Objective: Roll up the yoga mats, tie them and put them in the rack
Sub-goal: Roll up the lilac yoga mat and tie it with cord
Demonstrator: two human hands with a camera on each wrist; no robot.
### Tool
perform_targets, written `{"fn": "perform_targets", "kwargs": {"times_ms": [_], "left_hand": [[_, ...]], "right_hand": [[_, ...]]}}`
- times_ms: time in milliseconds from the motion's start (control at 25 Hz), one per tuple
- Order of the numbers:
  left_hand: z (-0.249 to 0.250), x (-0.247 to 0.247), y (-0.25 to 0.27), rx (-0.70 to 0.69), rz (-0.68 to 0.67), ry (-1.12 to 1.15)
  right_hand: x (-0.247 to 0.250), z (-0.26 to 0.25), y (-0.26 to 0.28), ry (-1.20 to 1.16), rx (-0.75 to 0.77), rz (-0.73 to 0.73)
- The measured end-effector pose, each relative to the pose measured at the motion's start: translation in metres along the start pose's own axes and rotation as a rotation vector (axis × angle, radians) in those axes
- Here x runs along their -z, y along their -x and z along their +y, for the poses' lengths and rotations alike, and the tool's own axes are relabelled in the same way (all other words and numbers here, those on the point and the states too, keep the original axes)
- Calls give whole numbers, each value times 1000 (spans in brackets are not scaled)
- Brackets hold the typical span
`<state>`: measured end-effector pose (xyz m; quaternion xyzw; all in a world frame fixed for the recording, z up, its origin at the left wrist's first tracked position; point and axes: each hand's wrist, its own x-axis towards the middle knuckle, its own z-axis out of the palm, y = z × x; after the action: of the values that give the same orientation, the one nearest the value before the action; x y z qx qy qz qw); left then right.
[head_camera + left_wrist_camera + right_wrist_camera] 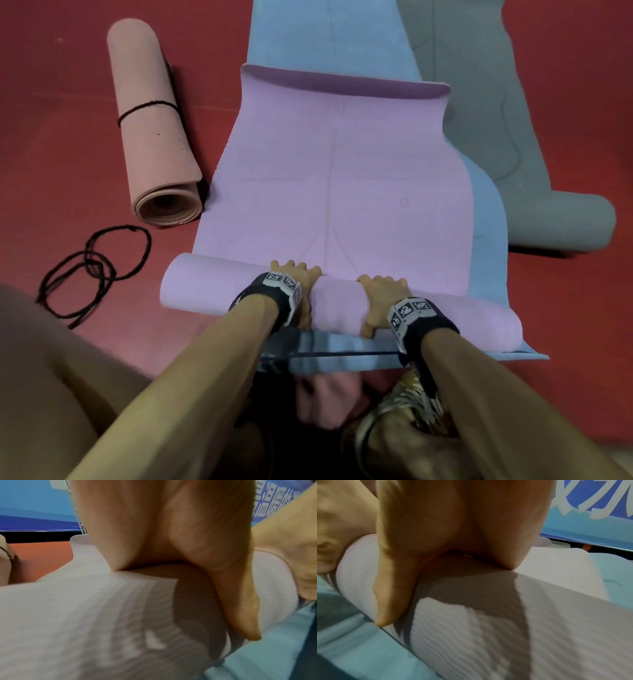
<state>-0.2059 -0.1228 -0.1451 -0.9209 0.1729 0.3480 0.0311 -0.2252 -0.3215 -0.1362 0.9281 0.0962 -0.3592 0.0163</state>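
Both hands press down on the rolled part of the lilac mat (339, 301); the left hand (301, 287) and right hand (382, 301) lie side by side near the roll's middle, fingers draped over the top and thumbs behind, cupping rather than pinching; most of the mat lies flat ahead, on a blue mat (486, 219); with both hands central the outer ends could wind looser and the roll could skew or telescope, and the blue mat could drag along; a tied pink roll (154, 137) and loose black cords (96, 263) lie left on the red floor (51, 137), a grey mat (513, 137) right; blue banners back the room; no rack is visible
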Motion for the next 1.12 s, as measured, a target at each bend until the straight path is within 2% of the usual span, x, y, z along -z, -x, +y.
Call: {"fn": "perform_targets", "kwargs": {"times_ms": [240,360,480,640,800,960,1120], "left_hand": [[7,-20,16,18,126,-127],[10,-21,14,13,127,-162],[9,-9,10,6,81,-137],[5,6,3,15,-1,-28],[3,11,0,-4,0,-26],[3,-4,9,6,72,-43],[7,-23,19,3,154,-102]], "right_hand": [[24,7,-21,-123,10,-226],[23,10,-23,-153,15,-257],[9,8,-15,-129,-12,-183],[-6,2,8,36,-19,38],[-19,-5,15,95,-40,169],[-12,-7,11,106,-31,152],[4,2,-1,58,-27,-3]]}}
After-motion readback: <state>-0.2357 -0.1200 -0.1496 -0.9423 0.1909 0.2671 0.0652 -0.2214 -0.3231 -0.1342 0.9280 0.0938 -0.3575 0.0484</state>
